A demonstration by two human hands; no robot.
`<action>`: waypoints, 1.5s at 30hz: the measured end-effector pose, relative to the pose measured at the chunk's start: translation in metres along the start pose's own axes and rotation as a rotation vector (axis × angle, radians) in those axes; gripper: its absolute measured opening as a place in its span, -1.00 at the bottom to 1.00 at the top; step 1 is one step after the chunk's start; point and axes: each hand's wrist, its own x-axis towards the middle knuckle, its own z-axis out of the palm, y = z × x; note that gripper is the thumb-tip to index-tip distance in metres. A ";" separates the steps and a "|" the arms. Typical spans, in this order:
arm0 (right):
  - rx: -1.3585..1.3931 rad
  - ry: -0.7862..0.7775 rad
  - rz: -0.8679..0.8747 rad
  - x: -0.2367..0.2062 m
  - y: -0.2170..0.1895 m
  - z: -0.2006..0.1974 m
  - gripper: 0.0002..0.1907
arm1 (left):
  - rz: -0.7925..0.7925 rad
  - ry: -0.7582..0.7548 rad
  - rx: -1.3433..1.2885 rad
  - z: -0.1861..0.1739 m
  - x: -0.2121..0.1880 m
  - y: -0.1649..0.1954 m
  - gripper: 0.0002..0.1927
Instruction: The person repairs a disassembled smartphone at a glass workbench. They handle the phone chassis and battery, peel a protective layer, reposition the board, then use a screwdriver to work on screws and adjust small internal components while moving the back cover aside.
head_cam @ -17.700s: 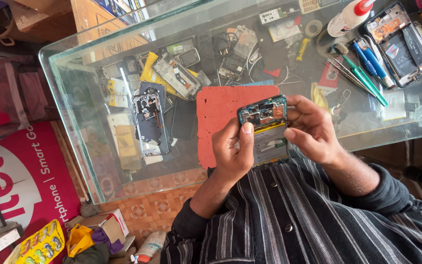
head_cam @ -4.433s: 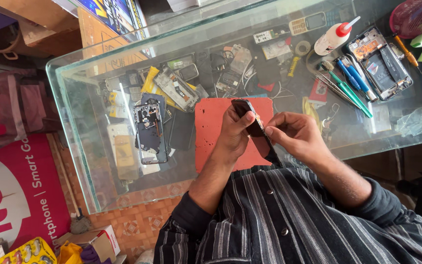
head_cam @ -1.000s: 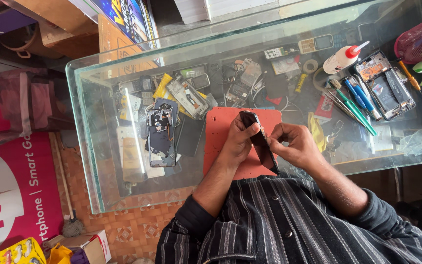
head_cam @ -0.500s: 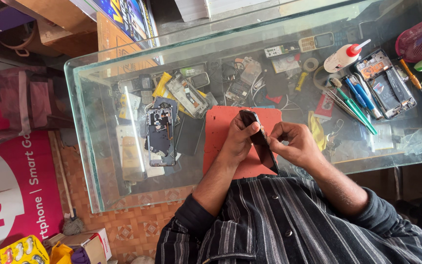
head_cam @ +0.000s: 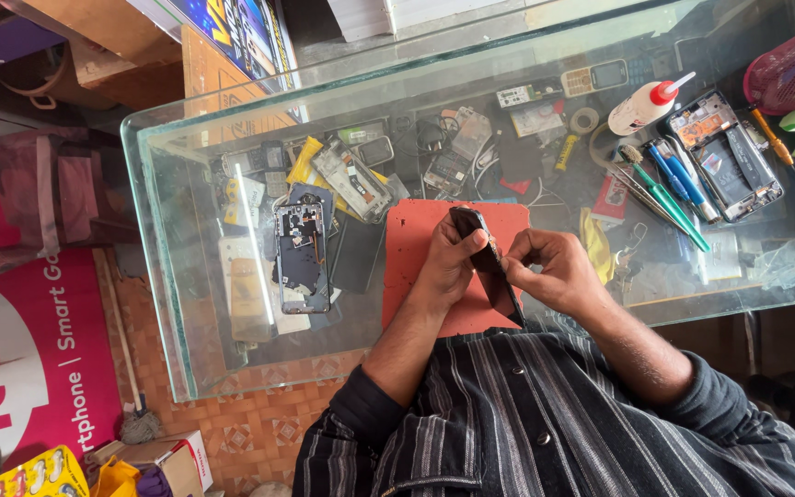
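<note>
While the phone (head_cam: pixel 488 260) is held edge-on over the red mat (head_cam: pixel 416 267) at mid-frame, it is gripped by both hands.

The left hand (head_cam: pixel 448 262) is closed around the phone's upper end, and the right hand (head_cam: pixel 549 271) is pinched on its side edge, fingertips pressed at the seam. Compared with half a second ago, almost nothing is changed: the phone is tilted the same way and the grips are kept, so the work along the edge is judged to be ongoing rather than finished. An opened phone (head_cam: pixel 301 258) is laid left of the mat on the glass table (head_cam: pixel 167 276). A glue bottle (head_cam: pixel 641 106) and blue and green tools (head_cam: pixel 674 189) are seen at upper right, well apart from the hands.
</note>
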 end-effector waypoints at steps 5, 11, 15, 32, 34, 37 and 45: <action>0.005 -0.008 0.012 -0.001 -0.001 0.000 -0.87 | 0.006 -0.017 0.011 -0.001 0.000 -0.001 -0.65; 0.011 -0.009 0.004 -0.001 -0.002 0.000 -0.87 | 0.006 -0.016 -0.006 -0.002 0.000 -0.001 -0.64; 0.004 -0.011 0.007 -0.002 -0.002 0.000 -0.85 | 0.005 -0.015 -0.026 -0.002 0.000 -0.001 -0.58; -0.018 -0.015 0.015 0.000 0.002 -0.001 -0.87 | 0.034 0.008 0.008 -0.012 0.004 -0.009 -0.57; 0.024 -0.021 -0.018 0.000 0.001 -0.002 -0.87 | 0.033 -0.005 0.010 -0.013 0.003 -0.010 -0.60; 0.181 -0.038 -0.074 -0.003 -0.005 -0.003 -0.87 | 0.060 -0.019 -0.015 -0.013 0.004 -0.011 -0.64; -0.298 0.136 -0.103 -0.015 -0.016 0.010 -0.54 | 0.157 0.058 -0.016 -0.002 -0.008 -0.002 -0.51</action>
